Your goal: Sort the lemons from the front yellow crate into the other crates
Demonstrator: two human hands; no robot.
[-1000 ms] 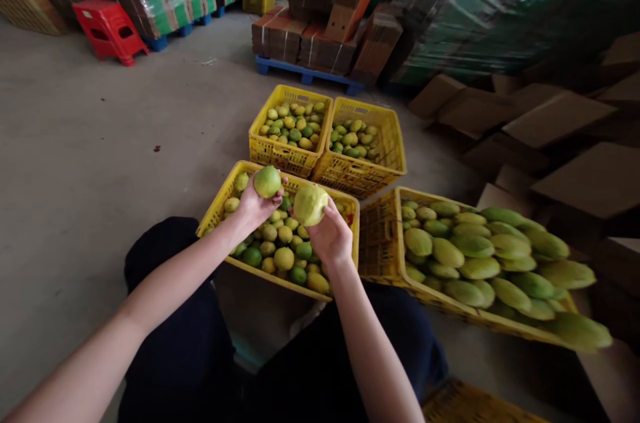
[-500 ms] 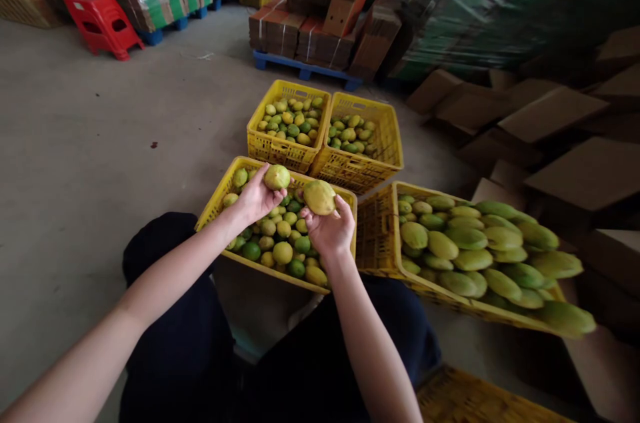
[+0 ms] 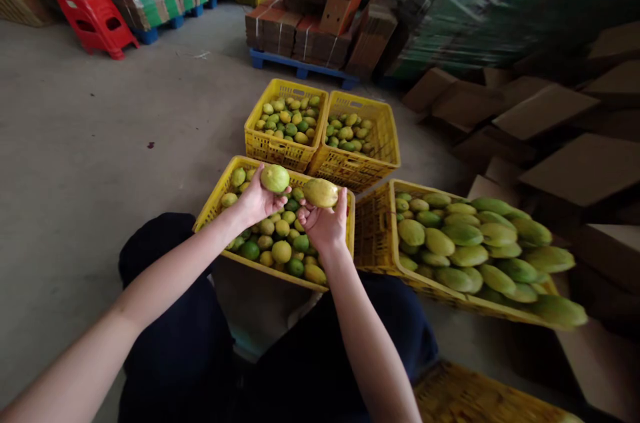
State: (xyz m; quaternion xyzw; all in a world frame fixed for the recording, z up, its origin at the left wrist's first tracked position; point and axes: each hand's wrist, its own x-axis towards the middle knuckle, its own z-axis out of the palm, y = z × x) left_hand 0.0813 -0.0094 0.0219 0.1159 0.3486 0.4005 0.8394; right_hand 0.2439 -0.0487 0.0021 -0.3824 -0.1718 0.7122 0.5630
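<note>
My left hand (image 3: 257, 201) has its fingers closed round a yellow-green lemon (image 3: 275, 179), thumb along the near side. In my right hand (image 3: 325, 224) a second, yellower lemon (image 3: 321, 193) lies on its side, cupped between thumb and fingers. Both fruits are held up, a little apart, above a yellow plastic crate (image 3: 213, 211) between my knees. Loose green and yellow lemons (image 3: 281, 251) fill much of that crate. Part of them is hidden by my hands and forearms.
Two more yellow crates (image 3: 283, 155) of lemons stand just beyond. At my right, another crate (image 3: 375, 229) is heaped with greenish fruit (image 3: 470, 256). Cardboard pieces (image 3: 545, 109) lie on the right. Farther back are a blue pallet (image 3: 300, 69) with cartons and a red stool (image 3: 95, 23).
The lemon in my right hand has turned to lie more level, and my right thumb is more upright. My left hand still holds its lemon. The view has shifted slightly.
</note>
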